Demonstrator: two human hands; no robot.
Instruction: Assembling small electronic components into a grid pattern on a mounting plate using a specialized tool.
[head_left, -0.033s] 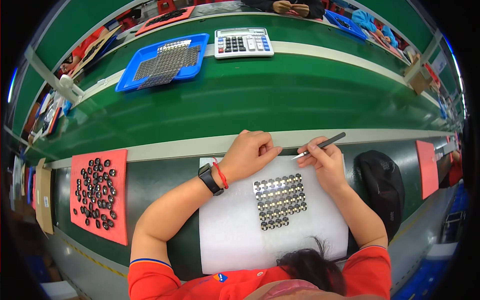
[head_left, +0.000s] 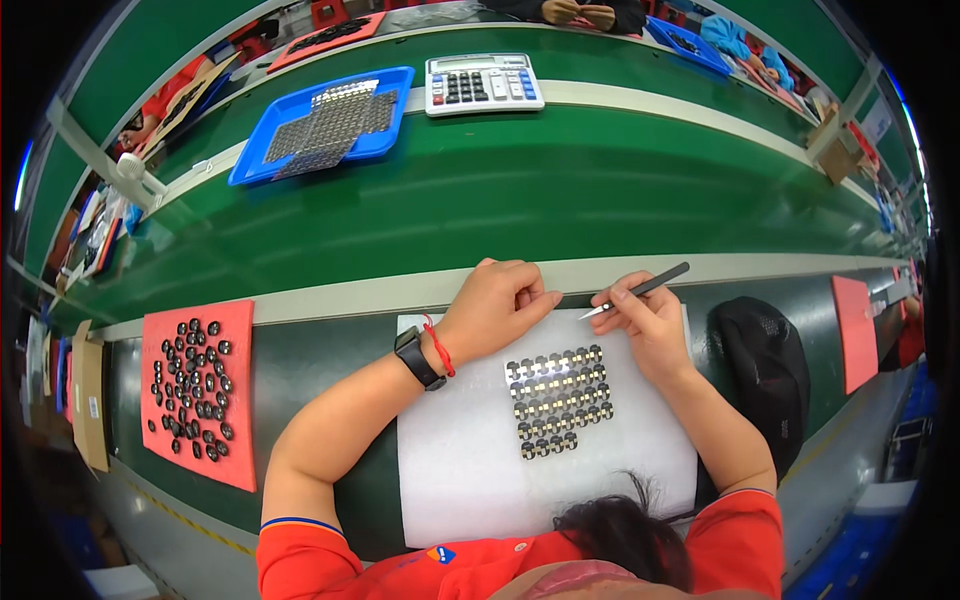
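My right hand point(head_left: 645, 325) grips a pair of dark-handled tweezers point(head_left: 660, 281), their silver tip angled down and left above the far edge of a white sheet point(head_left: 450, 470). My left hand point(head_left: 503, 305), with a watch and red cord at its wrist, rests at the sheet's far edge. Its fingers are curled in and the thumb points right toward the tweezers; whether anything is inside them is hidden. Below both hands, a flat panel of small black and silver parts point(head_left: 560, 398) lies on the sheet in several rows, the nearest row shorter. Neither hand touches the panel.
On the left, a red foam pad point(head_left: 236, 440) holds many shiny black round parts. A black cloth bundle point(head_left: 762, 370) lies right of my arm. Beyond the bench edge, a blue tray point(head_left: 245, 165) with metal mesh sheets stands by a calculator point(head_left: 484, 84). Other people work across.
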